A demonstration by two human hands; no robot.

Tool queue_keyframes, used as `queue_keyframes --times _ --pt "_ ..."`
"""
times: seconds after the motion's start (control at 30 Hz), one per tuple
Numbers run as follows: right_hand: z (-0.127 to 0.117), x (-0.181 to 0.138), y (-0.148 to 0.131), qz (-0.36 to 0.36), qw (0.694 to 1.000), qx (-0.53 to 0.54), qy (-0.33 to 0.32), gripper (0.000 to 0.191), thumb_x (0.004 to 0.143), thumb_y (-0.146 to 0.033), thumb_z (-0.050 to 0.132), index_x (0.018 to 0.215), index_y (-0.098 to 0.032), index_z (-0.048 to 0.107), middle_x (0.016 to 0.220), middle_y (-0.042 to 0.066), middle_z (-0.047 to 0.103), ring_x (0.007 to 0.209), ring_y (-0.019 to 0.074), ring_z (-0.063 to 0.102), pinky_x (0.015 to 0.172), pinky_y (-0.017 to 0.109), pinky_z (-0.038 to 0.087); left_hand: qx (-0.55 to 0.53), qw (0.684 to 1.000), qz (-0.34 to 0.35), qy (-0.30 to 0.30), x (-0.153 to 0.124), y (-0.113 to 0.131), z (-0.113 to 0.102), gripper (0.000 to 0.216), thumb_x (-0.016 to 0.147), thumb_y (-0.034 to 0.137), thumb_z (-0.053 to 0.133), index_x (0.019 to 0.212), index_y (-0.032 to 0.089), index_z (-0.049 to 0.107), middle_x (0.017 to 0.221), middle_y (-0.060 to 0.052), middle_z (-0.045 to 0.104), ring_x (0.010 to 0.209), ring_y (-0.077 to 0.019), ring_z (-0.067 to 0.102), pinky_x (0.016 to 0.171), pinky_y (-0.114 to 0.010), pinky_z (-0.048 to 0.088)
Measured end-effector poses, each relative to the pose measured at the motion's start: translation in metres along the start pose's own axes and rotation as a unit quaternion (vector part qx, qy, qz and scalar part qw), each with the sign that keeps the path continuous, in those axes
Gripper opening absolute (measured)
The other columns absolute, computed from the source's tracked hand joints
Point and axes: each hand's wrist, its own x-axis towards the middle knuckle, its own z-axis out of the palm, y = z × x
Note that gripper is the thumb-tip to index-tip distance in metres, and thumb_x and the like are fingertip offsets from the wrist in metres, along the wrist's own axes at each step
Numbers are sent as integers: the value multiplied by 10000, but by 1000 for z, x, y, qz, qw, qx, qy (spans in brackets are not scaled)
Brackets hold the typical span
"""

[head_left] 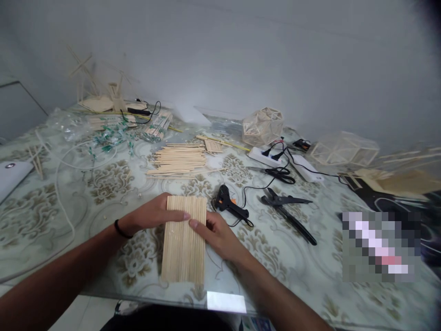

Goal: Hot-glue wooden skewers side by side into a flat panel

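Note:
Between my two hands is a flat wooden panel [184,257] made of narrow sticks laid side by side. My left hand [156,212] grips its upper left edge, thumb across the front. My right hand [217,234] holds the right edge, its thumb pressed on the face close to the other thumb. The fingers behind the panel are mostly hidden. Just right of my right hand lies a black glue gun [230,204]. Beyond the panel, a pile of loose wooden sticks [179,158] rests on the patterned tabletop [110,184].
Black-handled cutters [289,211] lie to the right. A white power strip [265,157] with plugged-in cords stands behind them. Stick-built frames [262,126] line the wall side. Bagged sticks [158,126] and clear plastic wrap [65,124] are at back left. A white cable [64,202] curves along the left.

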Motion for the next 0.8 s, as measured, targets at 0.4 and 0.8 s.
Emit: queue_keyframes --times 0.4,0.8 --pt "-2 1 10 -9 995 87 49 482 948 -631 626 859 -167 725 769 28 663 674 153 553 628 264 445 80 994 18 -66 -1 -2 0 375 909 485 673 1035 137 732 975 -66 780 827 -182 701 723 -254 535" --pt "-1 0 4 6 991 121 64 470 944 -617 643 924 -164 767 830 48 718 740 183 615 691 288 482 82 990 18 -110 -2 -1 3 365 907 472 693 1070 145 715 1020 -75 776 841 -178 700 740 -260 544"
